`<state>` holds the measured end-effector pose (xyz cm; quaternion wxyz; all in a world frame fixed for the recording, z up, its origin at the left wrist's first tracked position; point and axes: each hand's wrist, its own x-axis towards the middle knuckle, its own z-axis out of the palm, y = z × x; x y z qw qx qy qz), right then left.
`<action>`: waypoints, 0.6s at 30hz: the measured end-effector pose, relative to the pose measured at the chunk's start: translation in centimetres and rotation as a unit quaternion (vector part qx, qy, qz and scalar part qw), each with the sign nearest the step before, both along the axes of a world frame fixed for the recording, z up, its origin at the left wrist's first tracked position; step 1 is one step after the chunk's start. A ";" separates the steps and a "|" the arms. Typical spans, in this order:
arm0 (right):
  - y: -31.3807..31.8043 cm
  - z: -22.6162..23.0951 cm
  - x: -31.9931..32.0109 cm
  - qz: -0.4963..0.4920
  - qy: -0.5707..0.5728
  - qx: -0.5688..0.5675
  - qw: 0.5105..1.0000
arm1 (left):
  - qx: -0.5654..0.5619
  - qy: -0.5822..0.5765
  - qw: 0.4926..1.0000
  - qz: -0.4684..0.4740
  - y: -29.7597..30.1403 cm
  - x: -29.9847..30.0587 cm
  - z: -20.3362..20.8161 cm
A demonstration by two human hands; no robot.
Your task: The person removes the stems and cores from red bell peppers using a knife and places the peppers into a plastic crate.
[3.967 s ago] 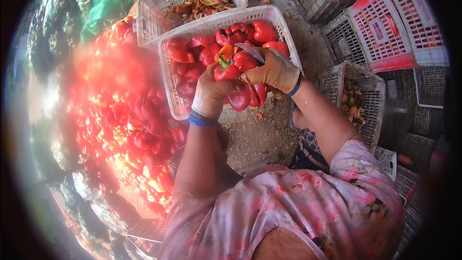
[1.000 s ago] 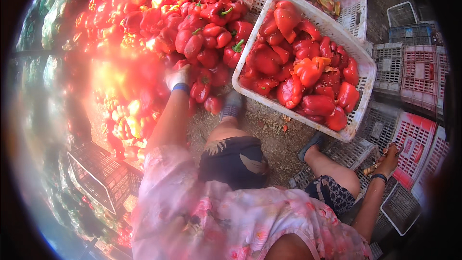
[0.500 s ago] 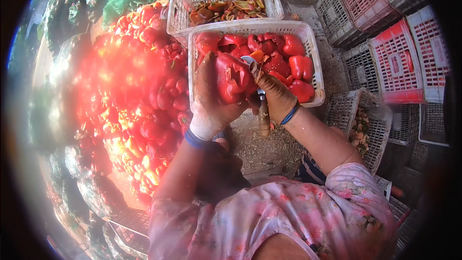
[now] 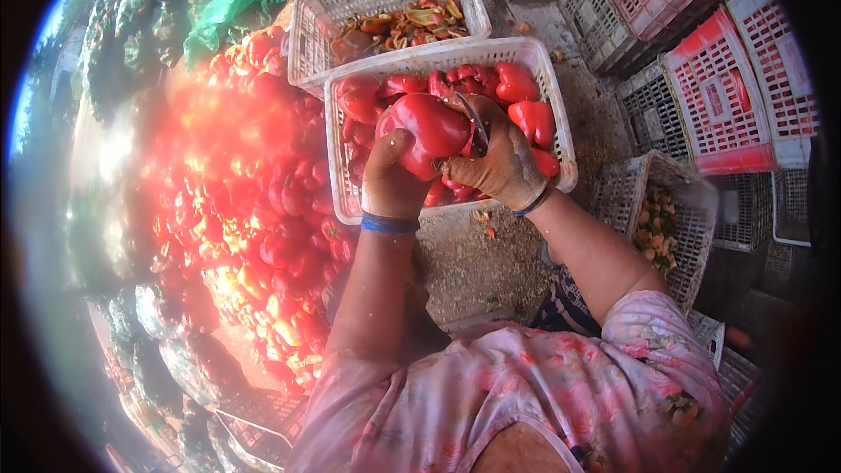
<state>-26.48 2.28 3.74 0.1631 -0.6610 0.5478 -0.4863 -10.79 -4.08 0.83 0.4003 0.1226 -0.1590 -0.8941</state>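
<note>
My left hand (image 4: 392, 177), in a soiled glove with a blue band at the wrist, is closed around a whole-looking red bell pepper (image 4: 424, 130). The pepper is held above a white plastic crate (image 4: 334, 153) that contains several red peppers (image 4: 532, 121). My right hand (image 4: 499, 165), gloved too, is closed on a knife with a curved metal blade (image 4: 478, 121), its blade beside the pepper's right side. The fingers hide the knife's handle. The right fingertips meet the pepper's lower right.
Behind stands another white crate (image 4: 302, 39) with pepper scraps (image 4: 412, 24). A large, glare-lit heap of red peppers (image 4: 254, 166) spreads at left, near green netting (image 4: 235, 7). Red and white crates (image 4: 718, 101) are stacked at right; a scrap crate (image 4: 692, 250) is nearer.
Earlier my left hand held an opened-looking pepper with a torn hollow; now it holds a smooth-sided one. The knife's wooden handle, visible below my right hand before, is now hidden.
</note>
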 end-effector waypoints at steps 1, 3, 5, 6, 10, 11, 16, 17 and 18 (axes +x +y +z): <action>0.1 -0.1 -0.4 -0.019 0.028 -0.009 0.999 | -0.038 -0.078 0.996 0.024 -0.4 -0.4 0.2; 0.2 -1.3 -0.8 -0.067 0.029 0.018 0.997 | -0.113 -0.230 0.964 0.073 -1.4 -0.9 1.0; 0.6 -1.5 -0.4 -0.101 0.000 0.098 0.990 | -0.270 -0.377 0.874 0.143 -1.9 -1.1 0.8; 0.6 -1.3 -0.1 -0.109 -0.001 0.139 0.984 | -0.344 -0.443 0.809 0.174 -2.3 -1.2 0.7; -0.5 -3.1 0.1 -0.120 0.046 0.131 0.983 | -0.395 -0.451 0.769 0.220 -2.9 -2.1 -1.9; -0.8 -3.8 0.2 -0.125 0.048 0.143 0.981 | -0.441 -0.478 0.722 0.235 -3.0 -2.4 -2.3; -1.7 -2.9 0.1 -0.079 0.001 0.241 0.967 | -0.550 -0.545 0.569 0.277 -3.0 -2.9 -2.1; -1.6 -2.5 0.3 -0.057 0.028 0.237 0.970 | -0.541 -0.548 0.575 0.275 -2.8 -2.9 -2.1; -1.5 -2.2 0.7 -0.034 0.055 0.232 0.970 | -0.506 -0.547 0.612 0.266 -2.6 -2.8 -2.5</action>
